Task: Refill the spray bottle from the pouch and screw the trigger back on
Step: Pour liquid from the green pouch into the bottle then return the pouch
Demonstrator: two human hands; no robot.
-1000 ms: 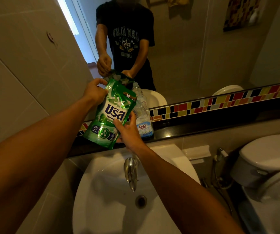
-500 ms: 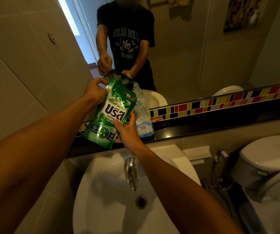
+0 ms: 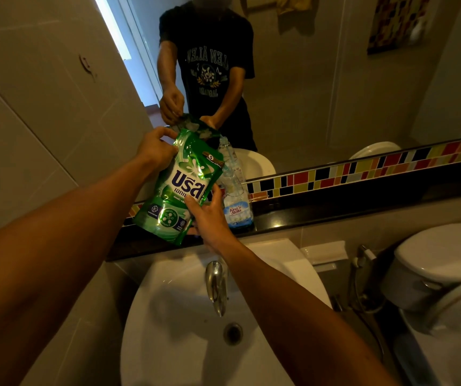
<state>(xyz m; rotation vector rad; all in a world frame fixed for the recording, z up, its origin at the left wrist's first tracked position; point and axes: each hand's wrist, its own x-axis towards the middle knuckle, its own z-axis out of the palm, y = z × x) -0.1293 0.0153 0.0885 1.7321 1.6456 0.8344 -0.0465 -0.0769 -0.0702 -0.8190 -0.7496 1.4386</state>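
Observation:
A green refill pouch [image 3: 180,188] with a white and blue label is held tilted to the right over the dark ledge. My left hand [image 3: 155,147] pinches its upper left corner. My right hand [image 3: 210,215] grips its lower right edge. Just behind the pouch, to the right, stands a clear spray bottle [image 3: 236,199] with a blue label and no trigger on its neck. The pouch's top right corner lies against the bottle's neck. No trigger head is visible.
The bottle stands on a black ledge [image 3: 335,207] under a mirror with a coloured tile strip [image 3: 363,169]. Below are a white basin [image 3: 184,344] with a chrome tap [image 3: 216,285]. A toilet [image 3: 441,263] and a hose sprayer [image 3: 363,257] are at right.

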